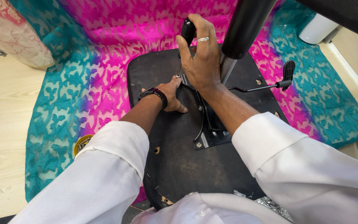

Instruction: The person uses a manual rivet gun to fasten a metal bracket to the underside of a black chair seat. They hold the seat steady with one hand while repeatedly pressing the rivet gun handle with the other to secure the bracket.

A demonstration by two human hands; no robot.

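Observation:
An upturned black chair seat base [175,161] lies on a pink and teal patterned cloth [63,95]. A metal mechanism plate [208,132] is fixed on it, with a black gas cylinder [245,25] rising from it. My right hand [201,58], wearing a ring, grips the black handle of a screwdriver [187,31] held upright over a screw. My left hand [170,93], with a black wristband, rests on the base and pinches at the screwdriver tip near the plate's edge.
A black adjustment lever [284,76] sticks out to the right of the mechanism. A round yellow tin [81,144] lies on the cloth at left. A light wooden floor [1,124] surrounds the cloth. A white object [318,29] stands at top right.

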